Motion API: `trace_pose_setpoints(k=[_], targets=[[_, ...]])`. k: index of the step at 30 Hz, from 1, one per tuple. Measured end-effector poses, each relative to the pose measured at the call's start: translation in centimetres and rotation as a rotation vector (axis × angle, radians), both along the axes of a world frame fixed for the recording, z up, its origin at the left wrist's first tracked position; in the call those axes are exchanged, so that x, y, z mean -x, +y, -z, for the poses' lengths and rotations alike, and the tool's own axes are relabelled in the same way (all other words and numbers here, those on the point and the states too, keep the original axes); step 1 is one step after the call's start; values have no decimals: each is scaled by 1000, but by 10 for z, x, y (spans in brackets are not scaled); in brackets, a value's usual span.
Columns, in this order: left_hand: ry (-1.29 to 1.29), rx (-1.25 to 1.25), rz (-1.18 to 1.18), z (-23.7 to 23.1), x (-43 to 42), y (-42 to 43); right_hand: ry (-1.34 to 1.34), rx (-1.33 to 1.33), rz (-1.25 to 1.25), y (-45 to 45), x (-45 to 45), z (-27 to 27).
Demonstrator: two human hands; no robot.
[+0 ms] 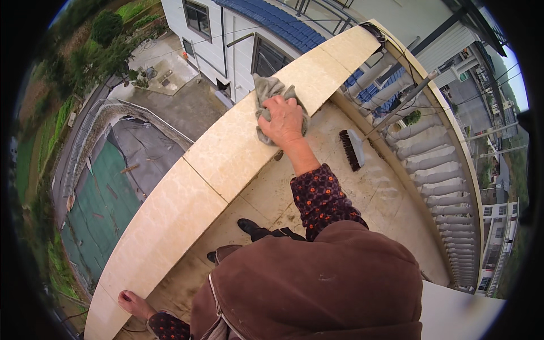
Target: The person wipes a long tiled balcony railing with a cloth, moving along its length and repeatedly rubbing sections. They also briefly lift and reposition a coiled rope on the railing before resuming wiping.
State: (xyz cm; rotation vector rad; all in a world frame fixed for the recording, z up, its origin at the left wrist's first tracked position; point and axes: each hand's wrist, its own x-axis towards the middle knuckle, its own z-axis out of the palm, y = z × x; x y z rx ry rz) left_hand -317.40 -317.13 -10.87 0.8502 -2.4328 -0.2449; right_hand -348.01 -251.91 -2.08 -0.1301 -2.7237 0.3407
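Note:
My right hand (282, 120) presses down on a crumpled grey cloth (268, 88) on top of the balcony parapet. Cream marbled stone slabs (170, 204) cap this parapet, and a joint between slabs runs across it nearer to me. Parts of the cloth stick out on both sides of my fingers. Down at the lower left, my left hand (132, 304) rests at the inner edge of the capping with its fingers curled in, and no object shows in it.
A broom (352, 149) leans with its bristle head on the tiled floor (263, 208). Stone balusters (437, 170) line the right side. Dark cables (376, 34) bunch at the far corner. Beyond the parapet lies a drop to a yard with green sheeting (100, 204).

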Motion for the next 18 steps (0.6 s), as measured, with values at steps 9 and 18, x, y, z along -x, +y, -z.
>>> trace_pose_setpoints(k=[9,18], targets=[[53,-147,183,-17,76,128,-194,479,-918,-146,-74,-2],[33,-17,437,-28,94,188,-88,45,50,101,5,26]])
